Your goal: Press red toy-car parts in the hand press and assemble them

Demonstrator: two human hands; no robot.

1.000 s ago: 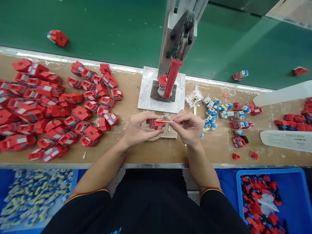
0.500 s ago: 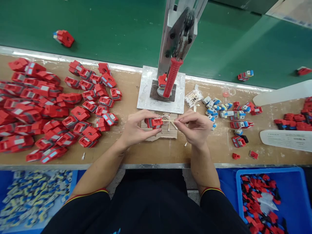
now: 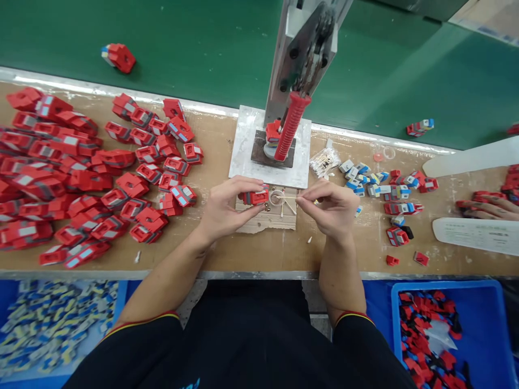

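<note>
Between the thumb and fingers of my left hand (image 3: pixel 225 208) is a red plastic toy vehicle part (image 3: pixel 258 198) with grey trim. My right hand (image 3: pixel 330 206) pinches a thin cotton swab (image 3: pixel 290 198), whose far end points left over a small round clear dish (image 3: pixel 277 198). I cannot tell whether the tip touches the dish. More swabs lie beside the dish on a torn piece of cardboard (image 3: pixel 265 222). Just beyond my hands stands a lever press with a red handle (image 3: pixel 292 125), and a red part (image 3: pixel 273 131) sits at its base.
Many red vehicle parts (image 3: pixel 132 185) crowd the left of the bench. To the right lie a swab pile (image 3: pixel 325 160) and white-blue pieces (image 3: pixel 352 172). A blue bin (image 3: pixel 486 335) is below right. Another person's hand (image 3: pixel 497 208) reaches in at the right edge.
The swab tip has moved from the red part to over the round dish. My left hand has shifted slightly left with the part. Another person's hand has appeared at the right.
</note>
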